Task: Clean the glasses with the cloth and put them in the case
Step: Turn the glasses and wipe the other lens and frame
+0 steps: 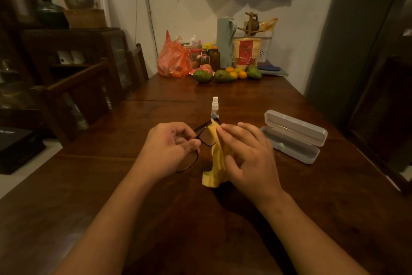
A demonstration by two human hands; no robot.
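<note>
**1. Near field.** Both forearms extend fwd over the desk [111, 196].
- L hand [171, 147]: fingers curled, with thumb and fingertips pinching the glasses [205, 137] by the frame.
- The glasses are held off the desk btwn the two hands. One rim hangs below the L thumb and the other lens faces the R side.
- R hand [247, 154]: fingertips pinch a fold of the yellow cloth [217, 163] against the far lens. The rest of the cloth hangs under the palm. Whether its lower edge touches the desk cannot be told.

**2. Mid field.**
- Spray bottle [215, 106]: upright, just behind the glasses, not touched by either hand.
- Case [294, 136]: lid open, on the desk to the R of the R hand, near but apart.

**3. Far field.** Fruit [223, 75], an orange bag [172, 58] and jars sit at the far desk edge. Not req. for the task.

**4. Step in hand (est.).** Cleaning phase, wiping one lens. Casing has not begun.

**5. Next move (est.).**
- Keep the L pinch on the frame only, w/ no fingertip on the glass.
- Rub the cloth over both faces of the lens, then shift it to the second lens.
- Fold the temples before moving the glasses R to the open case.
- Risk: too much pinch force may bend the thin frame.
</note>
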